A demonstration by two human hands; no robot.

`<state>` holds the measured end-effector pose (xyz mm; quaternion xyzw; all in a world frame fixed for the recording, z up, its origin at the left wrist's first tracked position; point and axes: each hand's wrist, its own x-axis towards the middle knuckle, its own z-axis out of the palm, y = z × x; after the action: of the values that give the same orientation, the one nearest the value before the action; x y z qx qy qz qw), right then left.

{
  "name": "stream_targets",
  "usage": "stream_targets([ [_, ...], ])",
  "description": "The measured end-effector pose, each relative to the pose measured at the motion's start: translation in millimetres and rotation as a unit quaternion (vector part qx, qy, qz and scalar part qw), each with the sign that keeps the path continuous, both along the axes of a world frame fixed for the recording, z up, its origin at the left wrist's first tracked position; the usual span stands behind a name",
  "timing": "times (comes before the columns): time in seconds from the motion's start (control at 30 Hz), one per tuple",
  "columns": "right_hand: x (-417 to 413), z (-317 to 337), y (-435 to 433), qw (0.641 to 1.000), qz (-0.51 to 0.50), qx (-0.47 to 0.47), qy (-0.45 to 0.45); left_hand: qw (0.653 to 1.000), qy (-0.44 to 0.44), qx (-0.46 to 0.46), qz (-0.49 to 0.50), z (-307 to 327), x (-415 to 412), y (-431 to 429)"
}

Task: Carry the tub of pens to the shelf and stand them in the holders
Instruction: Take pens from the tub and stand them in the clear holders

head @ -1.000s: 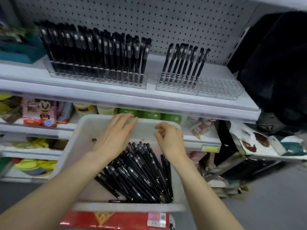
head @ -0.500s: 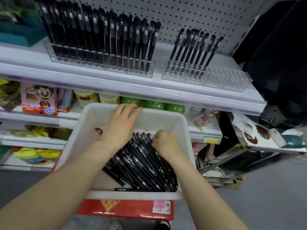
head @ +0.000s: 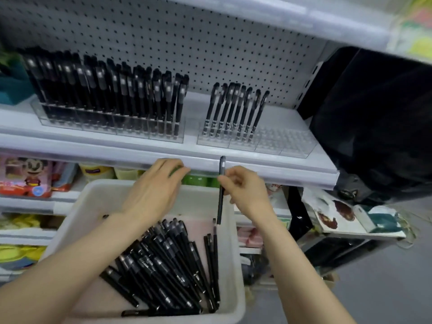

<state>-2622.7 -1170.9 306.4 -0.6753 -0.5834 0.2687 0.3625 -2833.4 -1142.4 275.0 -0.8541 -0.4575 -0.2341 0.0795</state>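
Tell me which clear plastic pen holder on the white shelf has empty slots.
The right clear holder: black pens fill only its left end, while the left holder is packed full.

Bare arms in my head view
I see my left forearm (head: 70, 265) and right forearm (head: 294, 260) uncovered up to the frame edge; left hand (head: 153, 197) and right hand (head: 247, 192) are bare as well, with slender fingers (head: 167, 165).

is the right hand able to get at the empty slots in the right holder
Probably yes: the right hand, pinching one pen, is just below the shelf lip, and the right holder stands near the shelf front, its right half empty, with nothing between them.
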Motion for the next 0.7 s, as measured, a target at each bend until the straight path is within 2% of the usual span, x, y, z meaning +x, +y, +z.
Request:
stream_targets([
  [0.2,71.6,61.0,23.5,0.983,-0.087,0.148,0.064,0.999,-0.008,0.048,-0.017,40.3,70.2,33.9],
  [0.4,110.1,93.4,56.9,0.957,-0.133,0.248,0.071,0.998,0.006,0.062,-0.013,48.3,112.5,60.2],
  [0.7,109.0,94.8,104.9,0.957,-0.079,0.275,0.053,0.998,-0.001,0.064,0.014,40.1,119.5,66.4],
])
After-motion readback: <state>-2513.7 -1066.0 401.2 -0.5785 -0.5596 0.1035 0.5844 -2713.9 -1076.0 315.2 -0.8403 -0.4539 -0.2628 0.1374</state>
